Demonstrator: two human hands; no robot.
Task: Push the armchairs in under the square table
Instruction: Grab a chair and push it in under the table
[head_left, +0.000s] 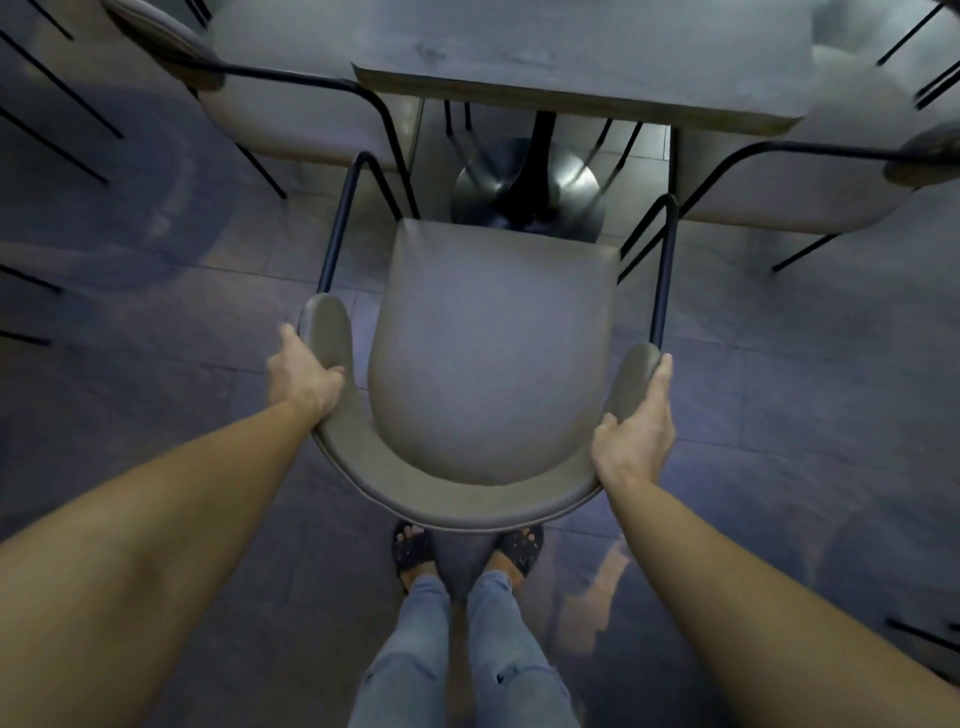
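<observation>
A grey padded armchair (493, 353) with a curved backrest and thin black metal arms stands right in front of me, its seat facing the square table (582, 57). My left hand (304, 376) grips the left end of the curved backrest. My right hand (636, 431) grips its right end. The front edge of the seat lies short of the table's near edge, above the round metal pedestal base (530, 192). Two more armchairs flank the table: one on the left (291, 104), one on the right (810, 176).
The floor is dark tile (197, 322). Thin black legs of other furniture (57, 93) show at the far left, and more at the lower right (919, 631). My feet in dark sandals (467, 551) stand just behind the chair's back.
</observation>
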